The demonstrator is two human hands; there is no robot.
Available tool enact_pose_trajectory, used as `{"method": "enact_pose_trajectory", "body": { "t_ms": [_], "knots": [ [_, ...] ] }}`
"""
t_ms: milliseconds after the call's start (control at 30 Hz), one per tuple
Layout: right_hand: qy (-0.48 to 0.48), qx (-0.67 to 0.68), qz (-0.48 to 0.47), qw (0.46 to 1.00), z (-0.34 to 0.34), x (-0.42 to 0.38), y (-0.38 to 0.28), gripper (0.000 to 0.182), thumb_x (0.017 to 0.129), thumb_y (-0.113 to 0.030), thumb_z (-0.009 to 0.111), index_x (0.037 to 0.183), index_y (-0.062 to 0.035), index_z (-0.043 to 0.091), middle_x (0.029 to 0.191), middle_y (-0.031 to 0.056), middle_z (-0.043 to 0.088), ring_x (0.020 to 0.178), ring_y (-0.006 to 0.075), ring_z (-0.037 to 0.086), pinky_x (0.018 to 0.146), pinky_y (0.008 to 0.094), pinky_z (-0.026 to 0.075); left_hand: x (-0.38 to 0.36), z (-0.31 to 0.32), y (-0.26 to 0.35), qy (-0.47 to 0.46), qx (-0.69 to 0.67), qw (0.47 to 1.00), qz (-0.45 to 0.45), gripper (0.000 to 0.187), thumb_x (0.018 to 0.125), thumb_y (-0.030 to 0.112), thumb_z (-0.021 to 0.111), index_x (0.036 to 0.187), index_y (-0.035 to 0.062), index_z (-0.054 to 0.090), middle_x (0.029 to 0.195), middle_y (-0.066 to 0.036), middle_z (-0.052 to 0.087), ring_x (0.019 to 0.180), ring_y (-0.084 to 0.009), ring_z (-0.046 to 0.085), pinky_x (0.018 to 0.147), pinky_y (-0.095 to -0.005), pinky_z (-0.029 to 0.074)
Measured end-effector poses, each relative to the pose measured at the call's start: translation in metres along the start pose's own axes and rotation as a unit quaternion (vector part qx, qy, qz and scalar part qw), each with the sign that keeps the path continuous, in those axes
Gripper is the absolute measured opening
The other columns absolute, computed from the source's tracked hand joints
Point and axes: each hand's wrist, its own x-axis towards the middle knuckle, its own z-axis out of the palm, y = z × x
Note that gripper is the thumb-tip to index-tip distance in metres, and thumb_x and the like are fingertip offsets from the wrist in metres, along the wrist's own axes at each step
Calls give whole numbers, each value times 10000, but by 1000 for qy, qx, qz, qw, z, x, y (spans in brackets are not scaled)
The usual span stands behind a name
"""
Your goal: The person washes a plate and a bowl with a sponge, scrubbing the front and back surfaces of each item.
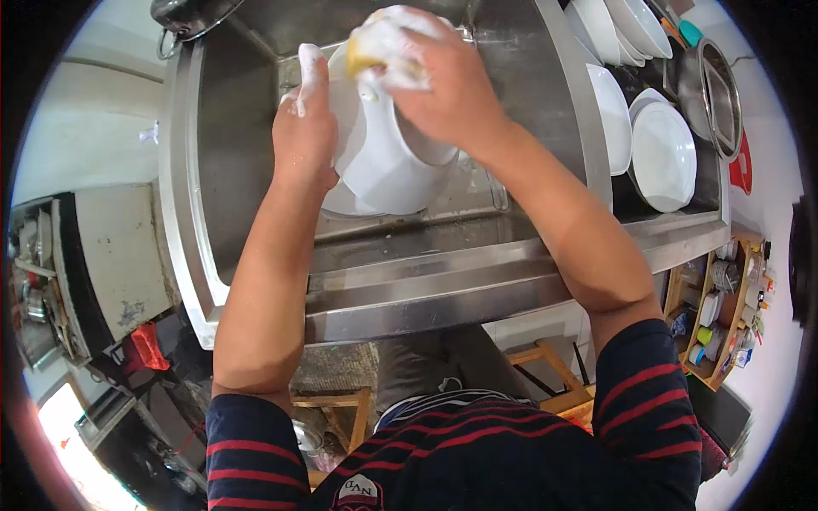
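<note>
Inside the metal sink (545, 119), a white dish (362, 162) is tilted up between my hands. My left hand (307, 123) grips its left side, with foam on the raised thumb and fingers. A yellow sponge (365, 53) thick with white foam is in my right hand (443, 81), whose fingers are wrapped round it near the dish's upper edge. Foam also lies on the dish just below the sponge. More white dishware sits under the tilted dish, partly hidden by it.
White bowls (626, 30) and white plates (663, 157) stand in the right compartment, beside a steel basin (717, 100). A dark pot (189, 15) sits at the sink's upper left corner. The metal front edge (434, 311) runs below my forearms.
</note>
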Motion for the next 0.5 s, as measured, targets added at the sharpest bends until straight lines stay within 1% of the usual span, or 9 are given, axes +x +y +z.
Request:
{"method": "enact_pose_trajectory", "body": {
  "t_ms": [33, 67, 133, 200, 267, 300, 400, 433, 500],
  "knots": [
    [32, -65, 9, 997, 17, -6, 1, 383, 747, -130, 680, 1108, -15, 624, 1203, 169, 590, 1084, 339, 574, 937, 391, 449, -5, 1, 8, -7, -26, 999, -25, 667, 918, 550, 519, 1153, -72, 567, 993, -115, 625, 827, -186, 604, 703, -323, 492],
    [32, -63, 9, 997, 25, -12, 3, 383, 747, -130, 680, 1108, -15, 624, 1203, 169, 590, 1084, 339, 574, 937, 391, 449, -7, 1, 12, -14, -52, 997, -50, 650, 925, 542, 510, 1147, -65, 571, 1011, -116, 625, 839, -187, 609, 701, -326, 493],
    [39, -58, -42, 997, 31, -14, -14, 314, 687, -139, 686, 988, -61, 647, 1205, 118, 560, 1047, 354, 537, 909, 442, 456, -5, -2, 10, -18, -96, 995, -34, 591, 936, 492, 519, 1137, -60, 578, 1003, -120, 631, 841, -191, 618, 695, -330, 499],
    [34, -68, -32, 997, 36, -19, -13, 326, 674, -131, 684, 992, -68, 653, 1218, 117, 559, 1030, 351, 542, 909, 432, 455, 3, -6, 3, -22, -139, 990, -20, 532, 946, 442, 528, 1127, -56, 584, 995, -123, 637, 843, -194, 628, 688, -335, 505],
    [7, -48, -50, 998, 36, -21, -14, 337, 663, -126, 680, 996, -78, 666, 1238, 94, 559, 1037, 348, 543, 910, 422, 456, 17, -15, -8, -71, -175, 982, 27, 423, 939, 320, 565, 1112, -65, 588, 979, -130, 645, 854, -207, 645, 683, -352, 521],
    [7, -47, -51, 998, 36, -22, -16, 337, 663, -126, 680, 996, -78, 666, 1238, 94, 559, 1037, 348, 543, 910, 422, 456, 18, -16, -5, -43, -209, 977, -13, 323, 909, 200, 593, 1086, -71, 594, 961, -133, 645, 852, -226, 651, 694, -368, 533],
    [-50, 0, -74, 996, 36, -25, -20, 304, 648, -145, 692, 946, -87, 685, 1265, 67, 561, 1030, 347, 550, 908, 410, 459, 39, -25, -7, -16, -221, 974, -50, 276, 899, 147, 593, 1070, -69, 592, 959, -135, 641, 854, -238, 652, 704, -380, 539],
    [-71, 0, -94, 993, 35, -26, -18, 287, 641, -156, 700, 920, -92, 692, 1284, 53, 558, 1026, 341, 555, 909, 403, 459, 49, -33, -9, -42, -264, 961, -67, 237, 895, 108, 583, 1054, -67, 587, 953, -147, 642, 839, -262, 654, 716, -401, 546],
    [-100, -6, -124, 987, 29, -26, -15, 272, 611, -186, 730, 869, -103, 704, 1311, 39, 562, 1002, 324, 572, 897, 394, 468, 61, -46, -11, -45, -264, 962, -47, 234, 898, 107, 574, 1050, -71, 583, 954, -153, 642, 836, -274, 655, 724, -408, 549]
  ]
}}
